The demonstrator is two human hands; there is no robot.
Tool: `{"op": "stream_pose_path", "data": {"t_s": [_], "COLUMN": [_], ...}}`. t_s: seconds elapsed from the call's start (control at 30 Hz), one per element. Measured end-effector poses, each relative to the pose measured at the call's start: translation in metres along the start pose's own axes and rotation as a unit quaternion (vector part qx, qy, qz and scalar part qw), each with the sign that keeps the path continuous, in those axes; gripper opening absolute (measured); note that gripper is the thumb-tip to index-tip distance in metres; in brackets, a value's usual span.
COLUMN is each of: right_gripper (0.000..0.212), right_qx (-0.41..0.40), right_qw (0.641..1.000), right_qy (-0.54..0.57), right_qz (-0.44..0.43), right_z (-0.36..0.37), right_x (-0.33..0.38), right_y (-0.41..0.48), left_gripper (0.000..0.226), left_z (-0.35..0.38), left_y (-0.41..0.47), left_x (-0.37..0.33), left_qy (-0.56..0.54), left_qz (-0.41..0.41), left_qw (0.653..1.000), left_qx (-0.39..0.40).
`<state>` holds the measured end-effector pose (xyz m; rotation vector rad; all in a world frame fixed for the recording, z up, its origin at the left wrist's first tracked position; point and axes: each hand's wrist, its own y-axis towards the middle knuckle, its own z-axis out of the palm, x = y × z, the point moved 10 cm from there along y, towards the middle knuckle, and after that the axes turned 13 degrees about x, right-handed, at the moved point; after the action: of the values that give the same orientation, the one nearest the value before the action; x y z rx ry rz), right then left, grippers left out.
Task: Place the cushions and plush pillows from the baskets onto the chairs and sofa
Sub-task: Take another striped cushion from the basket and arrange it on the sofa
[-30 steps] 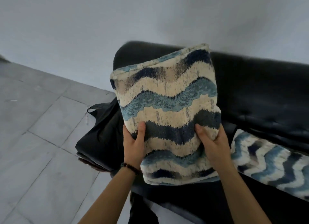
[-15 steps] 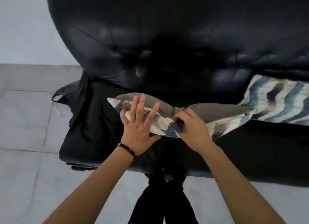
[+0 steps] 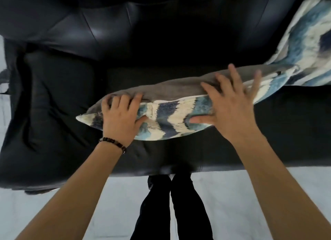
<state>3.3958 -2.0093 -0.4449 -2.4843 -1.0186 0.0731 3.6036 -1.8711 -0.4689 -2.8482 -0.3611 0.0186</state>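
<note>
Cushion [image 3: 168, 119] length runs left to right across the black leather sofa [image 3: 59, 100] seat in front of us, gray back panel up and away, wavy blue-and-cream woven face toward us. Our left hand [image 3: 120, 119] curls over its left end, fingers hooked on the top edge; our right hand [image 3: 228, 105] lies spread and flat on the right half, pressing rather than gripping. A second matching cushion [image 3: 304, 42] leans at the right, touching this one's far corner. We judge it soft and easily dented.

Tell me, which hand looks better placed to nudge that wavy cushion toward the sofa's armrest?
Probably the right hand: it lies flat on the cushion at the end away from the armrest.
</note>
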Motion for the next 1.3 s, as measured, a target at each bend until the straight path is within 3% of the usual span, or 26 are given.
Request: {"op": "stream_pose_path", "data": {"t_s": [0.13,0.3,0.4,0.5,0.63,0.7,0.77,0.8,0.9,0.97,1.13,1.3], "right_gripper": [0.068,0.068,0.085,0.110,0.130,0.140,0.143,0.142,0.145,0.153,0.118,0.130], "right_qx": [-0.031,-0.086,-0.139,-0.134,-0.145,-0.173,-0.173,-0.151,-0.048,-0.014,-0.193,-0.163], "right_qw": [0.999,0.994,0.988,0.987,0.959,0.906,0.838,0.813,0.789,0.793,0.783,0.823], "right_qy": [-0.013,0.038,0.034,0.021,0.197,0.344,0.467,0.508,0.546,0.556,0.561,0.496], "right_qz": [0.029,0.048,0.049,0.082,0.140,0.177,0.222,0.242,0.277,0.250,0.186,0.224], "right_z": [-0.033,-0.095,-0.119,-0.108,-0.067,-0.032,0.017,0.043,0.112,0.134,0.120,0.125], "right_x": [-0.036,-0.045,-0.051,-0.061,-0.079,-0.092,-0.109,-0.114,-0.125,-0.121,-0.120,-0.115], "right_y": [0.014,0.066,0.111,0.149,0.142,0.125,0.110,0.106,0.108,0.117,0.121,0.129], "left_gripper": [0.070,0.073,0.080,0.095,0.097,0.108,0.122,0.129,0.146,0.150,0.122,0.111], "left_z": [-0.039,-0.097,-0.105,-0.092,-0.075,-0.063,-0.035,-0.007,0.086,0.120,0.126,0.113], "left_y": [0.021,0.082,0.132,0.164,0.155,0.128,0.100,0.092,0.086,0.094,0.106,0.107], "left_x": [0.038,0.072,0.104,0.127,0.126,0.131,0.143,0.152,0.164,0.160,0.162,0.146], "left_qy": [-0.052,-0.039,-0.037,-0.031,-0.044,-0.148,-0.323,-0.406,-0.580,-0.637,-0.637,-0.593], "left_qz": [0.026,0.039,0.014,-0.030,-0.056,-0.097,-0.155,-0.195,-0.294,-0.288,-0.294,-0.283], "left_qw": [0.997,0.992,0.992,0.994,0.990,0.969,0.910,0.873,0.758,0.716,0.707,0.750], "left_qx": [-0.059,-0.111,-0.122,-0.098,-0.121,-0.172,-0.208,-0.190,-0.055,-0.006,-0.095,-0.071]}}
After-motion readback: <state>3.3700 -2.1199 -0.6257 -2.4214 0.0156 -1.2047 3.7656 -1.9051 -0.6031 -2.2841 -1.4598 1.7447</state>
